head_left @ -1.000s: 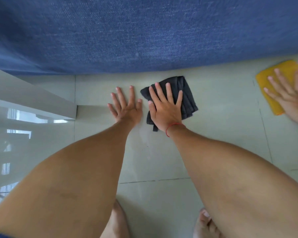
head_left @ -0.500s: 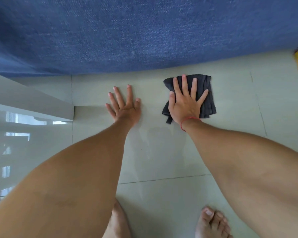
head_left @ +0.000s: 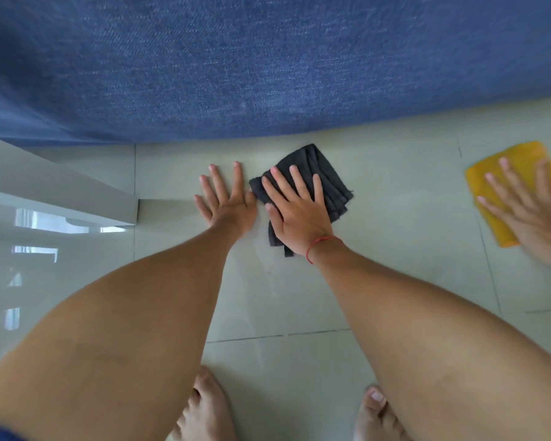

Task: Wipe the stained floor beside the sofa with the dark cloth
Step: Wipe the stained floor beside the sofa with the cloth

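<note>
A folded dark grey cloth (head_left: 326,175) lies flat on the pale tiled floor (head_left: 395,218), just in front of the blue sofa (head_left: 268,65). My right hand (head_left: 296,214) presses down on the cloth with fingers spread; a red string circles its wrist. My left hand (head_left: 226,202) rests palm-down on the bare tile right beside the cloth, fingers apart, holding nothing. Faint wet streaks show on the tile below both hands.
Another person's hand (head_left: 531,211) presses a yellow cloth (head_left: 490,198) on the floor at the far right. A white glossy furniture edge (head_left: 61,192) juts in from the left. My bare feet (head_left: 204,409) stand at the bottom.
My right hand slid the dark cloth right, then back left next to my left hand. The yellow cloth and the other person's hand are back in view at the right.
</note>
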Demonstrator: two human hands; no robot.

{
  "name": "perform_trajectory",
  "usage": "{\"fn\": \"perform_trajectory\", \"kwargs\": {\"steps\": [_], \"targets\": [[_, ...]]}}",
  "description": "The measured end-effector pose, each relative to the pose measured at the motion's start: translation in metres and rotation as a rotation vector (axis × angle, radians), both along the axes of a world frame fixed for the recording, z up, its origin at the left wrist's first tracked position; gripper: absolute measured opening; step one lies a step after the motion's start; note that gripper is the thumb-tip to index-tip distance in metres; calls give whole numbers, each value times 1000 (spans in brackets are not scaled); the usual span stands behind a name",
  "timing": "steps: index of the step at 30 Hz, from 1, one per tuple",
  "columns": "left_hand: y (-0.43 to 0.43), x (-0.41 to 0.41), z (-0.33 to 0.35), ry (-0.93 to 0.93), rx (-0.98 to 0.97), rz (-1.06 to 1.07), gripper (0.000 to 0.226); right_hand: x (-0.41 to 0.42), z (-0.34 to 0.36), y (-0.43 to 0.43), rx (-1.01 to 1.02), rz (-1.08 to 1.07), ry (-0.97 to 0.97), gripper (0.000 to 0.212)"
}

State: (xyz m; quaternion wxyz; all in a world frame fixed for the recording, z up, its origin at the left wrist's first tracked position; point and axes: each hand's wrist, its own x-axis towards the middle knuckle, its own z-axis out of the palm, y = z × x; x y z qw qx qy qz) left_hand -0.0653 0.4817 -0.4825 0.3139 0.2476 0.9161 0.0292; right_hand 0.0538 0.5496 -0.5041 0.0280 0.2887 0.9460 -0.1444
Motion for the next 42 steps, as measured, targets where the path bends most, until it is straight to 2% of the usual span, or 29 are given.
{"fn": "perform_trajectory", "kwargs": {"steps": [4, 8, 14, 16, 21, 24, 29, 32, 35, 40, 42], "targets": [[-1, 1, 0, 0, 16, 2, 58, 45, 3, 6, 3, -73, -15, 51], [-1, -1, -3, 10, 15, 2, 59, 78, 1, 39, 32, -323, -81, 56], [1, 0, -9, 33, 9, 13, 58, 24, -2, 74, 1, -527, -103, 60], [1, 0, -9, 38, 12, 20, 58, -1, -3, 72, -3, -504, -77, 57], [1, 1, -7, 7, 23, 34, 58, -44, -2, 25, -24, -276, 13, 52], [1, -1, -5, -14, 32, 62, 61, -37, -3, -8, -55, -187, 3, 52], [4, 0, 1, 57, 121, 58, 63, 19, -3, -4, -22, -100, 44, 52], [11, 3, -1, 105, 137, -2, 62, 66, -4, 15, 21, -211, 9, 51], [15, 5, -8, 74, 98, -62, 62, 90, -2, 48, 19, -388, -46, 52], [16, 4, -11, 67, 61, -68, 60, 50, -2, 75, -23, -648, -65, 51], [18, 5, -10, 66, 48, -67, 60, 29, -2, 80, -37, -661, -63, 52]]}}
